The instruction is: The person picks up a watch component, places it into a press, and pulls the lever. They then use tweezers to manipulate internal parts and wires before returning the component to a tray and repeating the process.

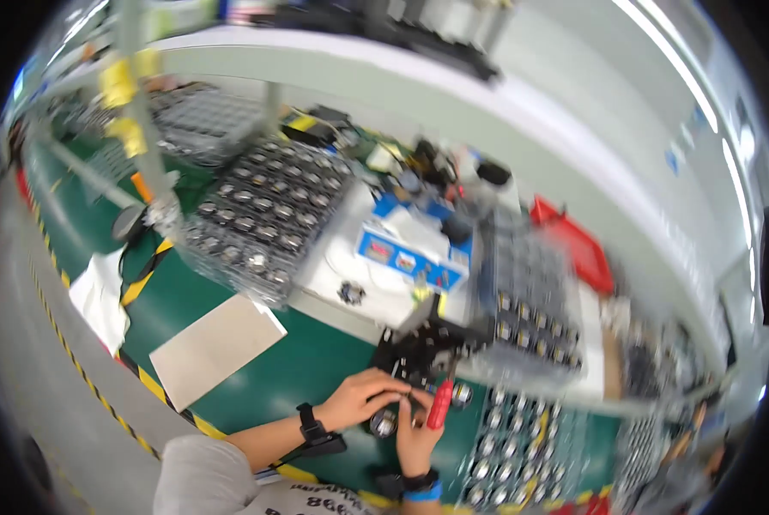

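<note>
Left to right I see one crumpled white sheet (103,298), one tan board (217,352) and one big tray (230,276) of round bits. The left hand (359,402) has one round part (383,422) just below its fingers. The right hand (414,442) is next, fingertips near the left's, beside one red handle (440,405). I can't tell how open either grip is or what it holds. The table (316,348) is green, the floor (84,446) grey.
</note>
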Motion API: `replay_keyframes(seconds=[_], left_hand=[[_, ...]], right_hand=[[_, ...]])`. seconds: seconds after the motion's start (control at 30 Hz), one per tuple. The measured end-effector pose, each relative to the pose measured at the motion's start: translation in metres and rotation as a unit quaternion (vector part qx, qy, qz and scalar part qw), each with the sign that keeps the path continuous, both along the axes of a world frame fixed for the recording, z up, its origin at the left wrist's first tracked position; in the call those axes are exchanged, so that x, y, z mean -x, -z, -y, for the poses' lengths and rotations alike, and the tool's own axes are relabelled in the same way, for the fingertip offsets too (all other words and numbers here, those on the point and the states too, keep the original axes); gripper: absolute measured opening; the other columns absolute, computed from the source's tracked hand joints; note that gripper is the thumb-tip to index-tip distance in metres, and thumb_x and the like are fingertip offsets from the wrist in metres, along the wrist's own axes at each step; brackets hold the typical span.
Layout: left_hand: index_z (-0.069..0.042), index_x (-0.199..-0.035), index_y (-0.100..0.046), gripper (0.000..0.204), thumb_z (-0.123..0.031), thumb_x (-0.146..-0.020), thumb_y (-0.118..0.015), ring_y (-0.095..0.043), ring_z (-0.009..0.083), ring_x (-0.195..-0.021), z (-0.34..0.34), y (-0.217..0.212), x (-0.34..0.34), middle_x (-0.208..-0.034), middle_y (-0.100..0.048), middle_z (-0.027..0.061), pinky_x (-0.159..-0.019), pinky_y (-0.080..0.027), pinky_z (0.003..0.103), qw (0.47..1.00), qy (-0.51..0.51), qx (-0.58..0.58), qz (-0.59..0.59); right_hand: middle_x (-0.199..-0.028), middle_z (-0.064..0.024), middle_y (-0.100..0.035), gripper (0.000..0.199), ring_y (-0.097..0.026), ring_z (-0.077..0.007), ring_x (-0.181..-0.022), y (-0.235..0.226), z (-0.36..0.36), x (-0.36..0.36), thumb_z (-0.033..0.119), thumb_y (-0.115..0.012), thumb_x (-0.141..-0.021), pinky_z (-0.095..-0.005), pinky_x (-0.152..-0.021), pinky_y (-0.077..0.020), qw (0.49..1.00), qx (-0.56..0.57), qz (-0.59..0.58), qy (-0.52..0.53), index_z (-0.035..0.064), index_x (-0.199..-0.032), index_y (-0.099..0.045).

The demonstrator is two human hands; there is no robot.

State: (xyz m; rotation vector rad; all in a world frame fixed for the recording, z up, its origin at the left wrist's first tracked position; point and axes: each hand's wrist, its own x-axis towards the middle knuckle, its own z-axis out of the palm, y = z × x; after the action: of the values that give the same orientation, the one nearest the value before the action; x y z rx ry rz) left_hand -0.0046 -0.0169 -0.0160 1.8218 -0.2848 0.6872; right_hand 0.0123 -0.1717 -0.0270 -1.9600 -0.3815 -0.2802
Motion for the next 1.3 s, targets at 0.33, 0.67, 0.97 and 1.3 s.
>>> replay_keyframes(seconds=[0.33, 0.67, 0.97, 1.3], left_hand=[[-0.007, -0.107, -0.064, 0.028, -0.023, -0.085, -0.067, -0.064, 0.0164, -0.084, 0.001, 0.006, 0.003, -0.101, -0.066, 0.0077, -0.076, -0.052, 0.029, 0.995, 0.011, 0.008, -0.097], [0.001, -0.104, -0.059, 0.023, -0.010, -0.085, -0.066, -0.061, 0.0126, -0.082, 0.035, 0.008, 0.011, -0.091, -0.066, 0.0079, -0.075, -0.050, 0.027, 0.998, -0.033, 0.032, -0.046], [0.002, -0.111, -0.055, 0.032, 0.005, -0.081, -0.065, -0.062, 0.0145, -0.086, 0.012, 0.016, 0.005, -0.100, -0.063, 0.0091, -0.078, -0.050, 0.026, 0.997, 0.004, 0.040, -0.061], [0.000, -0.113, -0.048, 0.032, 0.004, -0.084, -0.061, -0.058, 0.0149, -0.096, 0.015, 0.010, 0.011, -0.107, -0.058, 0.0120, -0.083, -0.047, 0.027, 0.999, 0.049, 0.023, -0.001]], right_hand=[[-0.091, -0.0060, -0.061, 0.027, -0.060, -0.0187, -0.066, -0.019, 0.000, 0.010, 0.009, -0.064, -0.081, -0.0295, -0.057, -0.0469, 0.996, -0.013, 0.089, 0.008, 0.0078, -0.108, -0.062], [-0.095, -0.0116, -0.058, 0.024, -0.059, -0.0288, -0.070, -0.034, 0.028, 0.019, 0.012, -0.062, -0.086, -0.0375, -0.062, -0.0485, 0.989, -0.132, 0.056, -0.046, 0.0083, -0.109, -0.058], [-0.101, -0.0034, -0.059, 0.042, -0.063, -0.0278, -0.071, -0.028, 0.013, 0.016, 0.006, -0.063, -0.078, -0.0369, -0.058, -0.0507, 0.994, -0.087, 0.043, -0.047, 0.0188, -0.117, -0.056], [-0.090, -0.0016, -0.054, 0.040, -0.063, -0.0258, -0.070, -0.023, 0.014, 0.010, 0.008, -0.065, -0.075, -0.0354, -0.054, -0.0504, 0.988, -0.076, 0.111, -0.079, 0.0186, -0.112, -0.057]])
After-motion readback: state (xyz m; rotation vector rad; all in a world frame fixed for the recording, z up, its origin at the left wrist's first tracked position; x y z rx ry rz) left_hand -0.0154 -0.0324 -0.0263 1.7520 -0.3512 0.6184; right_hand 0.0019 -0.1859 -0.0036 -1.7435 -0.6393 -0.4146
